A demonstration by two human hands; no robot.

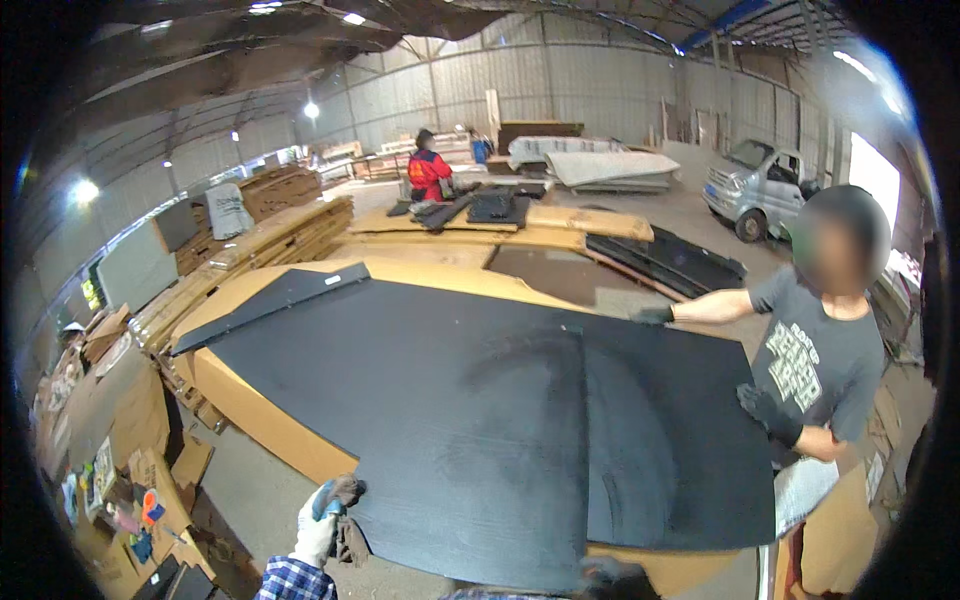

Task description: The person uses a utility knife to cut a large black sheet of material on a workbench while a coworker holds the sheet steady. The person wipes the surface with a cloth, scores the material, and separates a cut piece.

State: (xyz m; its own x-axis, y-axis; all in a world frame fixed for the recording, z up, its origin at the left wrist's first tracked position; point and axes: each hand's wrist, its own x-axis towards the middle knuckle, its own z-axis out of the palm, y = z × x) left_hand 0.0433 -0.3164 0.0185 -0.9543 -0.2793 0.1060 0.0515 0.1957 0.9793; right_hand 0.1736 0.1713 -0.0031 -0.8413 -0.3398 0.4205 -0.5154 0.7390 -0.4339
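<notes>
My left hand, in a white and blue glove with a plaid sleeve behind it, is closed on a grey-brown rag. It is at the near left edge of a large black panel. Part of the rag hangs down beside that edge. A dark, blurred shape at the lower edge seems to be my right hand, by the panel's near edge; its fingers cannot be made out. A second black panel adjoins the first on the right, along a straight seam. Pale smears mark both surfaces.
Cardboard lies beneath the panels, and a narrow black strip rests across the far left corner. At right a co-worker in black gloves reaches over the panel's edge. Farther back are another person, stacked boards and a van.
</notes>
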